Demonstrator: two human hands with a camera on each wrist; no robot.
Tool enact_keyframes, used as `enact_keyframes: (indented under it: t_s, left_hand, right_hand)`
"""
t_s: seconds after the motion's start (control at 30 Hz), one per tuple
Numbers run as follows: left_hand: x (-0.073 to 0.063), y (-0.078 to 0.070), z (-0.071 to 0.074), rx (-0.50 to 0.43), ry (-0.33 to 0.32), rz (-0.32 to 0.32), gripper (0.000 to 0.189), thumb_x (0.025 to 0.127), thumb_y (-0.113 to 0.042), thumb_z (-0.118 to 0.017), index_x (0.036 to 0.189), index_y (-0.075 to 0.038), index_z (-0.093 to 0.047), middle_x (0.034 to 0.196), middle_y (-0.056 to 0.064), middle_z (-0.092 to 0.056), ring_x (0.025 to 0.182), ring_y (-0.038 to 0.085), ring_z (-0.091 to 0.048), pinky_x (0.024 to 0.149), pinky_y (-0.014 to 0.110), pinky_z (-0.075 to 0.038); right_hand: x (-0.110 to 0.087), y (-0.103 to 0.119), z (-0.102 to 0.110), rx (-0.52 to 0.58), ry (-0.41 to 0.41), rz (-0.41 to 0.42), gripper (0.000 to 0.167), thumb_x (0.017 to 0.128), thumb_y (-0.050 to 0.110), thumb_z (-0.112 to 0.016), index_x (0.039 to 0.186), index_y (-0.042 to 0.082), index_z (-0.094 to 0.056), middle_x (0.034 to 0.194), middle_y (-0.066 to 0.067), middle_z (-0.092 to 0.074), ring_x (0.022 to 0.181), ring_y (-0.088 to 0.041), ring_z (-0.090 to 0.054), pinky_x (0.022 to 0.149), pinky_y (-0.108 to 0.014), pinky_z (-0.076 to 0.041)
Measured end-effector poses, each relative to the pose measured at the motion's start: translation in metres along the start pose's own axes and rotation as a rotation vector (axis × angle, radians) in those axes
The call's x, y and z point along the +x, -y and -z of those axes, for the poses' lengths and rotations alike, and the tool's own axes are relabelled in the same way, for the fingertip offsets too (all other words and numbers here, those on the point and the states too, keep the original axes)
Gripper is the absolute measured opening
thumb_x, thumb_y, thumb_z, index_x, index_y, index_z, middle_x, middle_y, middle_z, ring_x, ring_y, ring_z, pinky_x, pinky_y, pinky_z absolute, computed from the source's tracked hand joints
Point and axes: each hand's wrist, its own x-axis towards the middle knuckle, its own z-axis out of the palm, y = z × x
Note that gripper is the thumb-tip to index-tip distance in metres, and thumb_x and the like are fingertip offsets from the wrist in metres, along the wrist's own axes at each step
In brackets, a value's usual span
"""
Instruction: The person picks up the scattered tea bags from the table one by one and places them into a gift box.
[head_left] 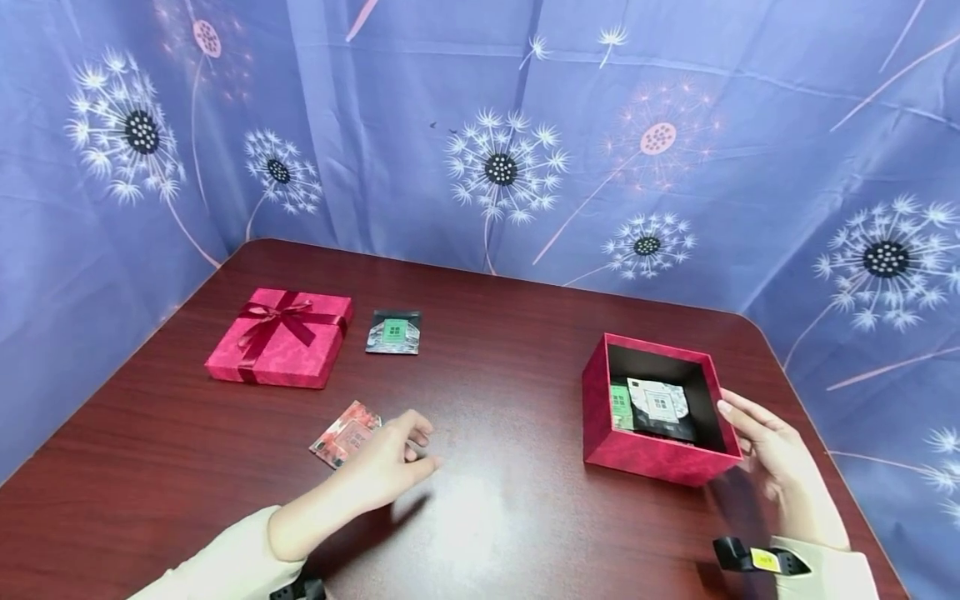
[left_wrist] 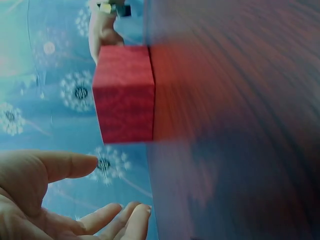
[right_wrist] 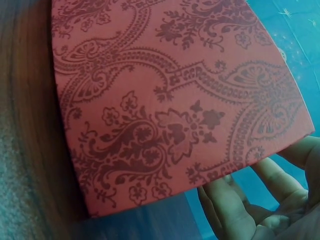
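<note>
My left hand (head_left: 386,462) hovers over the table, its wrist side overlapping a red patterned tea sachet (head_left: 347,433) in the head view. Thumb and fingers stand apart with nothing between them, as the left wrist view also shows. At the right, an uncovered crimson box (head_left: 648,457) holds a black-and-white sachet (head_left: 662,408) and a green one (head_left: 621,405). The fingertips of my right hand (head_left: 780,458) touch this box's right wall near the rim. The right wrist view shows the box's patterned side (right_wrist: 175,115) beside those fingers.
A crimson box lid (head_left: 288,367) with a dark red ribbon bow lies at the left. Beside it is a black sachet with a green label (head_left: 393,332). A blue dandelion-print curtain (head_left: 420,108) hangs behind the dark wooden table (head_left: 495,358).
</note>
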Motion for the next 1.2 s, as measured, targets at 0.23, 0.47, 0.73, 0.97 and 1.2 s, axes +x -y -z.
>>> enact_keyframes:
  t_s: [0.23,0.47,0.73,0.97,1.2]
  left_hand:
    - [-0.005,0.018,0.022,0.075,-0.074,0.093,0.035,0.079,-0.016,-0.075,0.105,-0.001,-0.058,0.093,0.009,-0.064,0.077,0.013,-0.059,0.071,0.033,-0.050]
    - [-0.014,0.032,0.043,0.174,-0.148,0.115,0.032,0.079,-0.014,-0.070,0.106,-0.003,-0.057,0.097,0.010,-0.063,0.082,0.019,-0.061,0.070,0.037,-0.050]
    - [-0.021,0.051,0.051,0.360,-0.213,0.108,0.041,0.071,-0.011,-0.071,0.107,0.002,-0.057,0.088,0.014,-0.056,0.074,0.023,-0.049,0.060,0.034,-0.038]
    - [-0.025,0.061,0.050,0.466,-0.155,0.168,0.050,0.069,-0.022,-0.078,0.106,0.004,-0.055,0.091,0.020,-0.051,0.084,0.035,-0.050,0.060,0.043,-0.045]
    - [-0.023,0.064,0.045,0.519,-0.134,0.217,0.048,0.071,-0.029,-0.076,0.094,0.006,-0.052,0.091,0.023,-0.048,0.086,0.039,-0.048,0.057,0.047,-0.046]
  right_hand:
    - [0.000,0.001,-0.002,0.023,0.006,0.007,0.028,0.096,0.018,-0.056,0.093,0.040,-0.073,0.084,0.010,-0.072,0.071,-0.009,-0.069,0.059,-0.030,-0.057]
    - [0.000,0.001,-0.003,0.035,0.007,0.010,0.027,0.095,0.018,-0.057,0.094,0.039,-0.073,0.083,0.010,-0.072,0.070,-0.010,-0.068,0.058,-0.030,-0.057]
    - [0.000,-0.001,-0.001,0.063,0.018,0.010,0.029,0.096,0.015,-0.055,0.095,0.037,-0.074,0.084,0.008,-0.072,0.070,-0.011,-0.069,0.059,-0.029,-0.057]
    - [0.002,0.000,-0.002,0.064,0.012,0.009,0.028,0.096,0.017,-0.056,0.094,0.037,-0.074,0.083,0.009,-0.072,0.069,-0.011,-0.068,0.059,-0.030,-0.057]
    - [0.002,0.000,-0.002,0.062,0.013,0.013,0.029,0.096,0.016,-0.055,0.095,0.037,-0.074,0.083,0.008,-0.072,0.069,-0.011,-0.068,0.059,-0.029,-0.057]
